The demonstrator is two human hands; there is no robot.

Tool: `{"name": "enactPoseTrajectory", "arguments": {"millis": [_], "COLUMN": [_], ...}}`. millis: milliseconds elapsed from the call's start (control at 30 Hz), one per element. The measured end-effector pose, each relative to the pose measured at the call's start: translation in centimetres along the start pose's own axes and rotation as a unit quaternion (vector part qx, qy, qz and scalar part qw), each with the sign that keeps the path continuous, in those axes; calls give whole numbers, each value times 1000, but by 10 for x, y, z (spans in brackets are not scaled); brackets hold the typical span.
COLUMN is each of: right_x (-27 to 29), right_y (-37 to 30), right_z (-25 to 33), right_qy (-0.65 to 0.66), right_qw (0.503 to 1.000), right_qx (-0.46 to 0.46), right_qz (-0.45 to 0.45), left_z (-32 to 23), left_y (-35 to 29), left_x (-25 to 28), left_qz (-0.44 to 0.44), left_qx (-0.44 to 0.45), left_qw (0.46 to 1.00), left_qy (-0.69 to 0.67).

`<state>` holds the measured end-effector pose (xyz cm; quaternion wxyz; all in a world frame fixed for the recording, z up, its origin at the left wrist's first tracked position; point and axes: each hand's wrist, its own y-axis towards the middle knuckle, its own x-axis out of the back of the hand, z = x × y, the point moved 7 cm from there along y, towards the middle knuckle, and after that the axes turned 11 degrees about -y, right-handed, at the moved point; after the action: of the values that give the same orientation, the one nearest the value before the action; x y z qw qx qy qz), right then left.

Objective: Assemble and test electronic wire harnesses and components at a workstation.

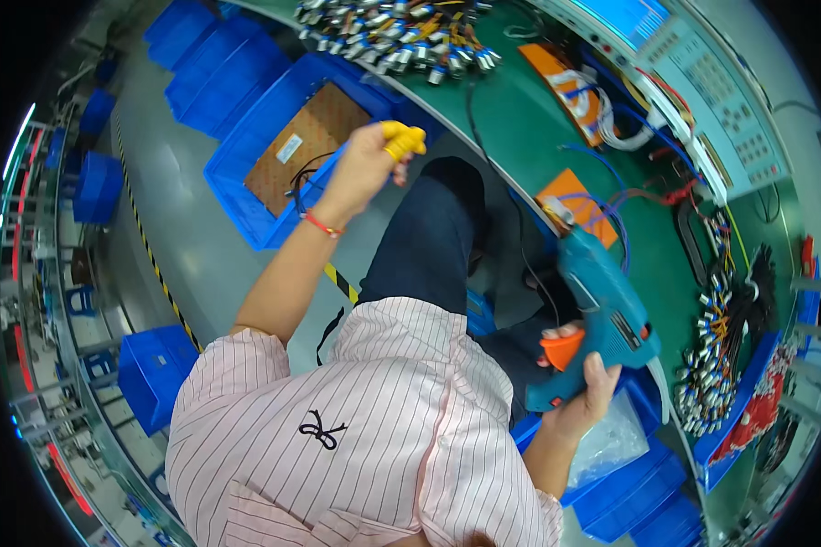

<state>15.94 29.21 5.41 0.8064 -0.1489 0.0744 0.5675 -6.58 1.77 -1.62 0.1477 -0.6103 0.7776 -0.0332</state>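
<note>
In my right hand (pixel 591 392) is a teal hot glue gun (pixel 607 314) with an orange trigger (pixel 562 349). My fingers wrap its handle near the trigger, and its nozzle points up toward the table's near edge. My left hand (pixel 365 164) is raised over a blue bin, its fingers curled together. Yellow finger covers (pixel 403 141) sit on its fingertips; whether anything small is pinched between them is hidden. The blue bin (pixel 237 169) below holds a brown board (pixel 306 150) with a pale label and a dark cable.
A green-topped table (pixel 520 109) runs along the right. On it lie connector cable bundles (pixel 401 36), orange blocks (pixel 579 205) with blue wires, and a test instrument (pixel 702 100). A black cord (pixel 497 169) hangs over its edge. Stacked blue bins (pixel 219 68) stand on the floor.
</note>
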Motion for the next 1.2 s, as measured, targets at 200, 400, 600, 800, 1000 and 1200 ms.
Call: {"name": "enactPoseTrajectory", "arguments": {"millis": [200, 400, 600, 800, 1000, 1200], "right_x": [-100, -146, -158, -189, -258, -368], "right_y": [35, 76, 124, 174, 242, 318], "right_z": [14, 40, 56, 73, 89, 102], "right_qy": [4, -9, -20, -37, -15, -22], "right_qw": [996, 996, 994, 987, 980, 965], "right_qx": [-38, -1, 42, 75, 94, 148], "right_qz": [76, 93, 103, 138, 173, 215], "left_z": [61, 48, -41, -182, -283, -373], "left_y": [27, 24, -13, -44, -41, -28], "left_x": [-48, -83, -45, 63, 240, 333], "left_qz": [73, 189, 286, 167, -59, -180], "left_qx": [-42, -8, -119, -359, -547, -621], "left_qw": [992, 969, 935, 917, 832, 762], "left_qy": [-94, -159, -174, -46, 71, -41]}}
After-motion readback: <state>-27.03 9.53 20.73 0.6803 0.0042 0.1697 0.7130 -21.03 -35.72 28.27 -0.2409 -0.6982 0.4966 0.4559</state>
